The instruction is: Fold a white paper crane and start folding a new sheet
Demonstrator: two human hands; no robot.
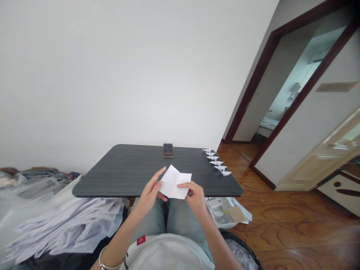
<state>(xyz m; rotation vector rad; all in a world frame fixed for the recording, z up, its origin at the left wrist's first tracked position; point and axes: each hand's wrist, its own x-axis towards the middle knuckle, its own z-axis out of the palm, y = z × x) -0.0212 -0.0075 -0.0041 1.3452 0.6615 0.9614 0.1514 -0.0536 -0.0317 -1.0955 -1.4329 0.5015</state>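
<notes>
A small white sheet of paper (pixel 169 183) with a crease down its middle is held up over the near edge of the dark table. My right hand (pixel 195 197) pinches its right half, thumb on top and fingers underneath. At the left edge, my left hand (pixel 151 192) supports the paper between thumb and lower fingers, its index finger stretched out away from the sheet. The paper's two halves stand at a slight angle to each other. Several folded white paper cranes (pixel 216 163) stand in a row along the table's right side.
A phone (pixel 168 150) lies at the back of the dark table (pixel 123 168), close to the white wall. Stacked white cloth or paper (pixel 64 225) is at the left. Below the table's right side are a box of items (pixel 221 212) and a black bin (pixel 242 255).
</notes>
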